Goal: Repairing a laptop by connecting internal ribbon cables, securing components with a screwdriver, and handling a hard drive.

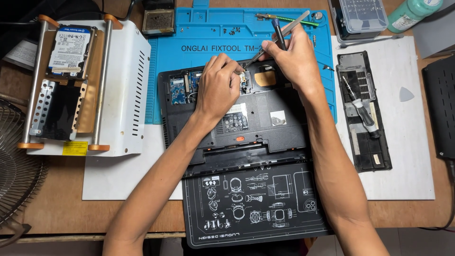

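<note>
An upturned black laptop point(258, 125) with its bottom covers off lies across a blue repair mat point(199, 33) and a black printed mat point(256, 204). My left hand point(218, 85) rests on the laptop with its fingertips pinched at a small part beside an open bay. My right hand point(291, 57) holds metal tweezers point(284, 33) and a dark-handled tool together, the tweezer tips pointing down at that same small part. Circuit boards point(182, 87) show in the open bay left of my left hand.
A white machine point(125, 95) at left carries a hard drive point(70, 51) and a metal bracket. A removed black cover point(365, 114) with a screwdriver point(362, 109) on it lies at right on a white sheet. A parts box point(360, 16), green bottle point(412, 12) and fan point(16, 166) line the edges.
</note>
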